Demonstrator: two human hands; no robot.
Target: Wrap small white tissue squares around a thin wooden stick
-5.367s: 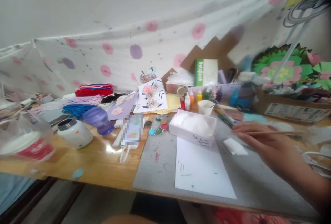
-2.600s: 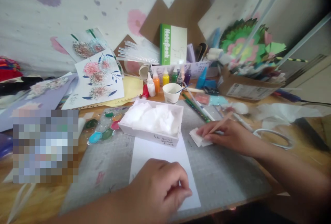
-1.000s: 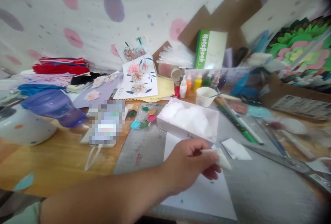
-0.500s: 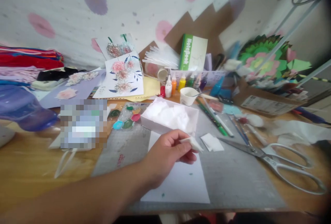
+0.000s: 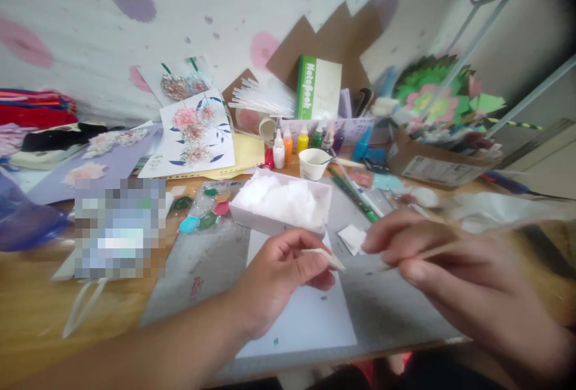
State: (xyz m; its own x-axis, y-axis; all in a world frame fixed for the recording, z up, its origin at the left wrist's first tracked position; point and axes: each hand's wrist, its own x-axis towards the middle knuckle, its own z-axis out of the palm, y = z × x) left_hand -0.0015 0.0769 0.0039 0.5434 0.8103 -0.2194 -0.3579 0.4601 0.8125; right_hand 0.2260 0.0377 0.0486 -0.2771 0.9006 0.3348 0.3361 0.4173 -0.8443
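Note:
My left hand (image 5: pixel 292 267) is closed in a pinch on a small folded piece of white paper (image 5: pixel 330 258), held above a white sheet (image 5: pixel 310 318) with small green marks. To the right, my right hand (image 5: pixel 468 282) is blurred, its thumb and fingers pinched round a thin tan stick (image 5: pixel 434 251) whose tip points towards the left hand. Another small white paper piece (image 5: pixel 351 238) lies on the grey cutting mat (image 5: pixel 193 282) between the hands. Just behind my left hand stands a white box (image 5: pixel 256 216) filled with white cotton (image 5: pixel 283 195).
Dabs of paint (image 5: pixel 208 221) sit on the mat's back left. Behind the box are a white cup (image 5: pixel 314 165) and several paint bottles (image 5: pixel 302 140). Pens (image 5: pixel 355 195) lie right of the box. A pixelated device (image 5: pixel 121 228) is at left, a cardboard box (image 5: pixel 441 165) at right.
My right hand has come into view from the right with the thin stick, now covering the scissors. My left hand still holds the folded paper. The view has turned slightly right.

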